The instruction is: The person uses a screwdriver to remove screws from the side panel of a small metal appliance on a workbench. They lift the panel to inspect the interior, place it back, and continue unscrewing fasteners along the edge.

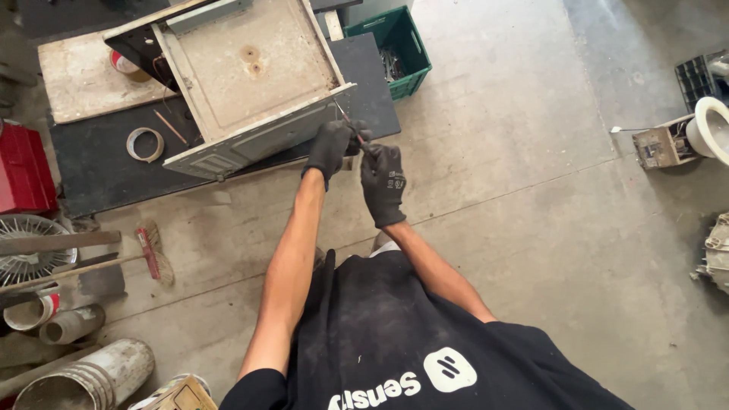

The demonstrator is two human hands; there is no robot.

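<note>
Far left of the hands: a red box [23,167], a round wire fan guard [30,247] and a red-headed broom [152,254] lie on the concrete floor [531,190], with pale pipe sections [91,372] nearer the person.
Desk: a low dark desk [91,163] stands left of and beyond the hands, carrying a beige board [83,76] and a roll of tape [144,144].
Metal casing: a worn grey-white appliance casing [250,76] sits tilted on the desk, its near right corner just beside the hands.
Left hand: the left hand [330,148], in a dark glove, is closed around the handle of a thin tool [348,121] whose tip meets the casing's corner.
Right hand: the gloved right hand [383,182] is curled against the same tool, just behind the left; how firmly it grips cannot be told.
Beyond the hands, right: a green plastic crate [395,45] on the floor.
Far right: a small electrical part [661,144] and a white round piece [710,125], well apart from the hands.
</note>
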